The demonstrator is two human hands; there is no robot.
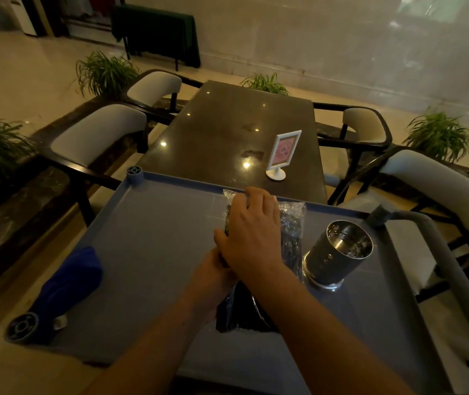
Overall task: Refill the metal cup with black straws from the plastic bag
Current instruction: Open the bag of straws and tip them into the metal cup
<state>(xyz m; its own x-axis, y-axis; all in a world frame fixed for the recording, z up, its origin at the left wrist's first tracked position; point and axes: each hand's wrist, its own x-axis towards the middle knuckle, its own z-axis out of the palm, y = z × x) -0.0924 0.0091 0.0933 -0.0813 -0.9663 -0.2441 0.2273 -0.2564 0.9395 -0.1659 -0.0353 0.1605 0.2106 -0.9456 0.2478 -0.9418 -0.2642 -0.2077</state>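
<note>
A clear plastic bag (291, 229) full of black straws lies lengthwise on the grey cart tray (153, 238). My right hand (252, 232) lies over the bag's far half, fingers curled around its left side near the crinkled open end. My left hand (213, 276) is partly hidden beneath the right wrist and grips the bag's middle. The near end of the bag (242, 315) sticks out dark below both hands. The perforated metal cup (339, 252) stands upright just right of the bag, and its inside looks empty.
A folded blue cloth (68, 286) lies at the tray's left. The cart handle (438, 252) curves along the right. Beyond the tray is a dark table (227, 129) with a white sign stand (283, 152), chairs on both sides, and potted plants.
</note>
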